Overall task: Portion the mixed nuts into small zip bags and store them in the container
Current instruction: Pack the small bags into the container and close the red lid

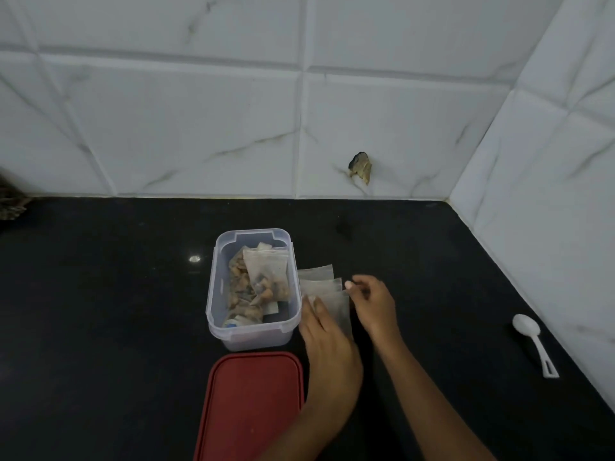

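A clear plastic container [218,296] stands open on the black counter, holding several small zip bags of mixed nuts [266,277]. Just right of it lie a few empty clear zip bags [317,277], fanned out flat. My left hand [327,347] lies with straight fingers pressing on the nearest empty bag. My right hand [374,302] pinches the right edge of the empty bags between thumb and fingers.
The container's red lid [249,404] lies flat in front of it. A white plastic spoon [532,341] rests at the right, close to the tiled side wall. The tiled back wall meets the counter behind; a dark object sits at the far left edge [11,204].
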Demonstrator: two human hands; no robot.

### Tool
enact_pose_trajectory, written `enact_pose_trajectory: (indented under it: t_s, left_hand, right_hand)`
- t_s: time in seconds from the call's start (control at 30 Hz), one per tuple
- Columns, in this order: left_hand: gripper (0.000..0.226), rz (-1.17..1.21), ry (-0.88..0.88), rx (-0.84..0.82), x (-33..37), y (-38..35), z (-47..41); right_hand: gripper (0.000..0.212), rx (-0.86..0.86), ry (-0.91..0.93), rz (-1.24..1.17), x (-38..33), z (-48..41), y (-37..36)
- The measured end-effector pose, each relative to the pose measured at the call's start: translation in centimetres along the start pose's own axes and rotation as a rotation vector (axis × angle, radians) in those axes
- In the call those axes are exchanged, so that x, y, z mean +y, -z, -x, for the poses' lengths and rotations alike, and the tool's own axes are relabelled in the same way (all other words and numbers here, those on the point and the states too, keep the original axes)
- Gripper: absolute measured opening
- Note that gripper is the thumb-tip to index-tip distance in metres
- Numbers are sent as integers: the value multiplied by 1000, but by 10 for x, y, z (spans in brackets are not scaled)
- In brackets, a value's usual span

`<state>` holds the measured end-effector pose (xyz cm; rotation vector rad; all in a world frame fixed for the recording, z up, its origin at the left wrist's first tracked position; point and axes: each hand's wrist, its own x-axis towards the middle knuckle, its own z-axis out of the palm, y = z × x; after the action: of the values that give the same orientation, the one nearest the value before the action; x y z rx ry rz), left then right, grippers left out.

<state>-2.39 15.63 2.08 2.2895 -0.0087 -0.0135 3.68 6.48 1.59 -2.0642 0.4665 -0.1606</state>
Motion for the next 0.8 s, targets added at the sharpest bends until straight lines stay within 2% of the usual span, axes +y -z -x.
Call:
enact_pose_trajectory:
  t_s: [0.17, 0.27, 0.43, 0.67, 0.8]
  left_hand:
    - [77, -91, 121, -77, -12, -7, -2]
    - [74, -16, 98, -84, -12, -8, -3]
    - [74, 125, -3, 15, -4, -5, -13]
    - [76, 23, 136, -32, 2, -4, -41]
    - [70, 114, 168, -18, -3, -3, -49]
  right_hand:
    - [10, -113, -100, -96, 17, 17, 7]
    - [10, -111, -88, -136, 17, 19, 5]
    - [8, -115, -132, -238, 8, 8, 6]
    - [19, -168, -218, -261, 8, -8, -5]
    - [14, -190, -225, -216, 11, -10, -8]
